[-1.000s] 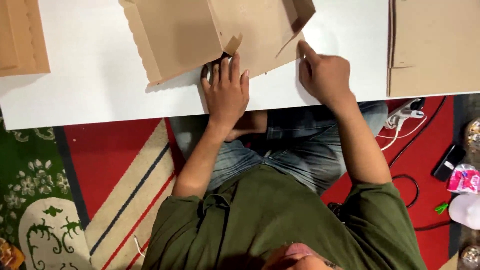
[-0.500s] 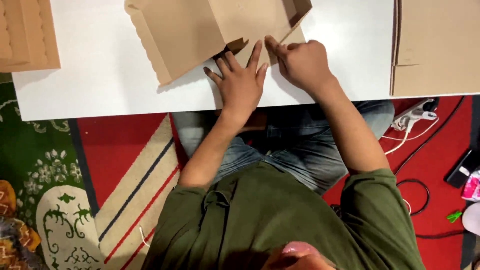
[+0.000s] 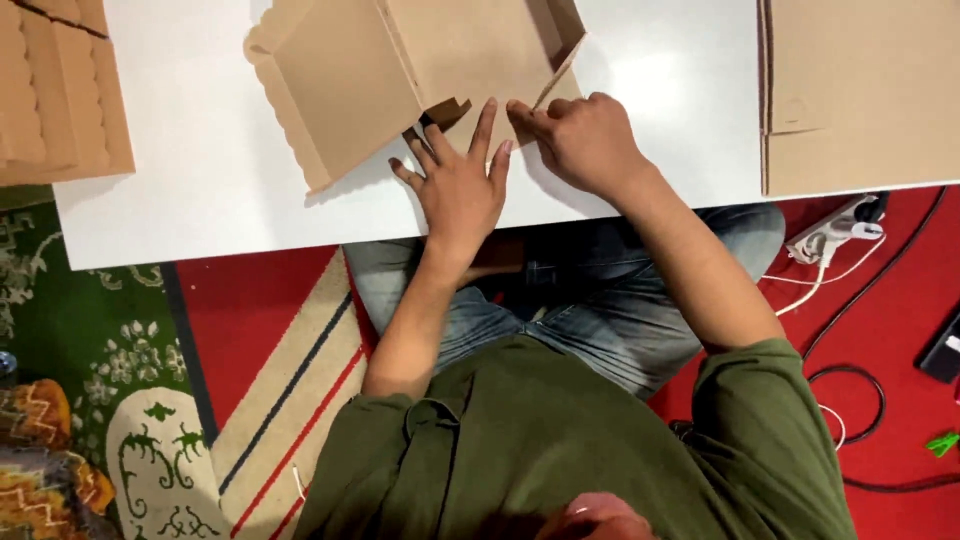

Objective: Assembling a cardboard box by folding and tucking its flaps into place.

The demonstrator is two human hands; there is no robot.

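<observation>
Left hand (image 3: 460, 185) flat, fingers spread, on box (image 3: 400, 70) flap; right hand (image 3: 585, 140) alongside, pinching same flap edge.

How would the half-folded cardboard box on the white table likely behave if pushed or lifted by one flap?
The cardboard box is thin sheet with open, partly raised flaps, so it is probably light and would slide easily on the smooth white table. Lifted by one flap, it would likely flex at the creases. The left hand lies flat on it, the right hand at a flap.

half-folded brown cardboard box (image 3: 400, 70) lying open on white table (image 3: 200, 200).
</observation>
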